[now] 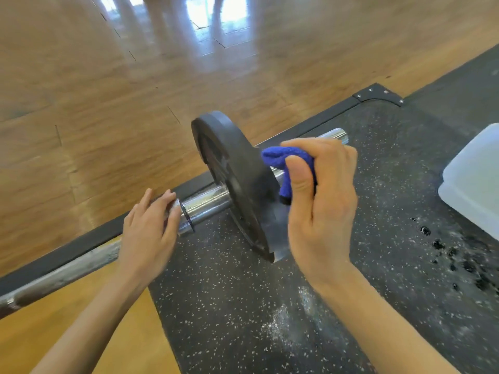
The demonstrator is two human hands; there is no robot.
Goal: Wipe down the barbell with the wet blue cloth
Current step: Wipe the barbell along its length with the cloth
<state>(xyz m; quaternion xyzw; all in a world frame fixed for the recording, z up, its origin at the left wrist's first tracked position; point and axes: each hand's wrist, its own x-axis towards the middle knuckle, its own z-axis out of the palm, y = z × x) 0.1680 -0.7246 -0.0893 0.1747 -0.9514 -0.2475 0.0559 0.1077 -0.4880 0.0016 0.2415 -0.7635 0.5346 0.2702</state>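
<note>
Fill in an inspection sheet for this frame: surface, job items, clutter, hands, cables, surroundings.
Surface: black speckled rubber mat, wet dark spots at right.
Job's things: barbell lies across the mat, black plate on its sleeve; blue cloth wrapped on the sleeve outside the plate.
Clutter: translucent white container at right edge.
Hands: right hand grips the cloth; left hand rests on the bar by the collar.
Cables: nothing seen.
Surroundings: glossy wooden floor.

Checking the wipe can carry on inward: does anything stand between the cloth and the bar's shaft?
Yes. The black weight plate sits on the sleeve between the blue cloth, gripped by the right hand, and the shaft, where the left hand rests.
</note>
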